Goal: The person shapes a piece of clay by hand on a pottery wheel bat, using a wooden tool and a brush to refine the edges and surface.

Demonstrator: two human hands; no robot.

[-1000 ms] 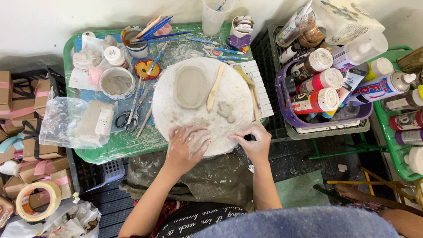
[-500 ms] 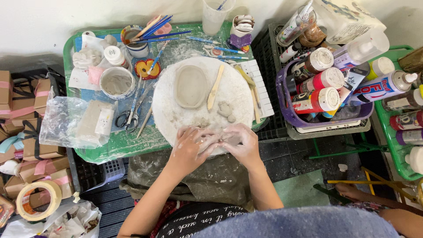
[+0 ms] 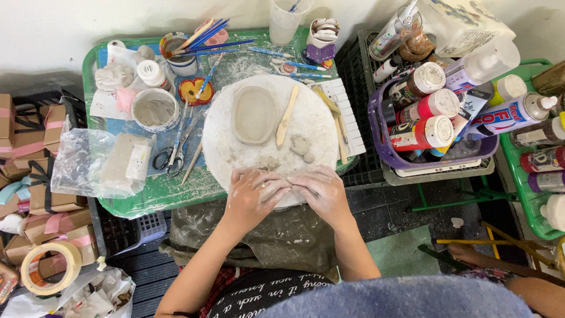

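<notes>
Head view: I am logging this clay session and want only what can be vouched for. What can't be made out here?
- Clay under the hands: the left hand and right hand cover it on the round board, so its shape is hidden.
- Whether either hand grips or only presses: the fingers overlap.
- Clear plastic bag: its pale block shows only blurred.
- Purple basket: the paint bottles hide its inside.
- Green crate: cut off by the right edge.
</notes>
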